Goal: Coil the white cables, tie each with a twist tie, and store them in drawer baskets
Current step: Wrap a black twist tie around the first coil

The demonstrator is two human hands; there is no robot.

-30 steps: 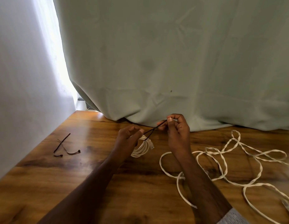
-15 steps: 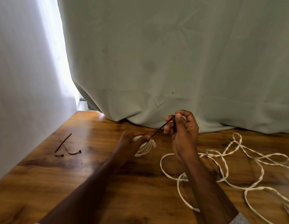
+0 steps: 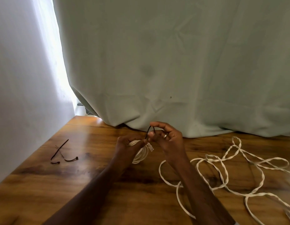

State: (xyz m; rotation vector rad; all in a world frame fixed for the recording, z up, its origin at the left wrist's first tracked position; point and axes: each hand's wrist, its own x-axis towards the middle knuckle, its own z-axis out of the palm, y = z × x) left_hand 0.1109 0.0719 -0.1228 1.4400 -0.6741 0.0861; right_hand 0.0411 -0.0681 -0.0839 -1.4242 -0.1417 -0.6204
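The coiled white cable (image 3: 140, 154) sits just short of the bench's far edge, gripped near its top by the left hand (image 3: 129, 144), its loops hanging below toward the wood and its clear plug (image 3: 150, 146) poking out to the right. A dark twist tie (image 3: 150, 131) rises from the top of that bundle — bent over in a narrow loop, its long axis running up and away toward the curtain (image 3: 173, 62). The right hand (image 3: 167, 137) pinches the tie's upper part between thumb and fingertips, so it is the nearer hand to the free ends and, I'd judge, the one to do the twisting while the left steadies the coil. Both hands are almost touching. Out to the right a second, loose cable (image 3: 230, 172) sprawls in open loops across the bench (image 3: 92, 184); toward the left edge two spare ties (image 3: 63, 153) lie crossed, well apart from the hands.
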